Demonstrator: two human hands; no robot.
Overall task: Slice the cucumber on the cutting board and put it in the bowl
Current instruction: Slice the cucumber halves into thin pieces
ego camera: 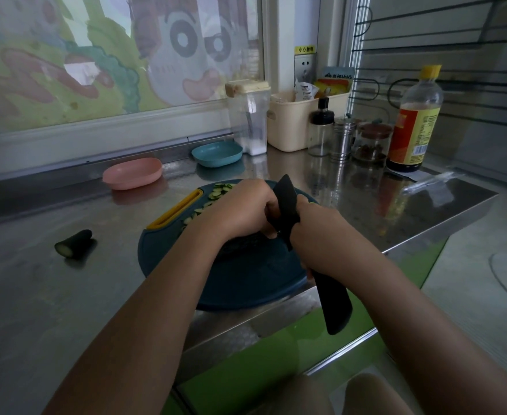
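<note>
Steel tabletop (36, 295) holds a cucumber stub (73, 244) far left, pink bowl (132, 173) behind. On the cutting board (246, 283), slices (213, 199) lie beside my left grip (243, 211), curled over the cucumber (240, 245); right grip (321, 232) clasps the knife (334, 298). Firm, wet-slick: I'd pin its flanks.

Steel desk, plastic kit, mostly matt.
Desk (66, 295): stainless steel, glossy & mirror-like towards the back, dull scuffs nearer the front. Cutting board (246, 280): dark blue plastic, matt, smooth. Knife (286, 202): black, matt finish. Pink bowl (132, 173) & blue bowl (216, 154): smooth plastic, low sheen. Cream bin (291, 127): matt plastic. Shaker (343, 139): shiny metal. Sauce bottle (417, 121): clear glossy plastic w/ printed label.
</note>
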